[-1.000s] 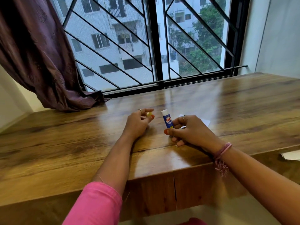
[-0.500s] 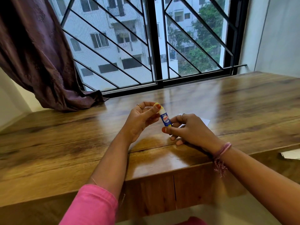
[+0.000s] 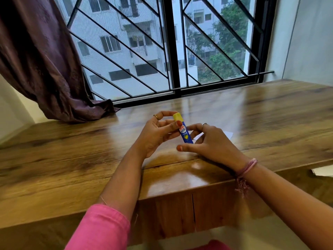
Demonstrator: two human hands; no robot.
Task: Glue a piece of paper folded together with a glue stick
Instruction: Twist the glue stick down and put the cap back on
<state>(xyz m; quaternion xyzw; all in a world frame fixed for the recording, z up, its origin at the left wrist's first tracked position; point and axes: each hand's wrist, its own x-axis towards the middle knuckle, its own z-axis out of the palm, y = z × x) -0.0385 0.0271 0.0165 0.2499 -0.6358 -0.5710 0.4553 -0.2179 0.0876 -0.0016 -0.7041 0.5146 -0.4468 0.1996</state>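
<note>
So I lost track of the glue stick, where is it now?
In the head view, the glue stick is mid-frame, capped and tilted, held between the left hand and right hand above the wooden table.

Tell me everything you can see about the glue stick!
The glue stick is a small blue tube with a yellow cap on top and a white and red label. The cap is on. It is tilted, cap end leaning away, above the wooden table. The left hand pinches it near the cap, and the right hand curls round its bottom.

One glue stick (image 3: 183, 129), two hands, two papers.
</note>
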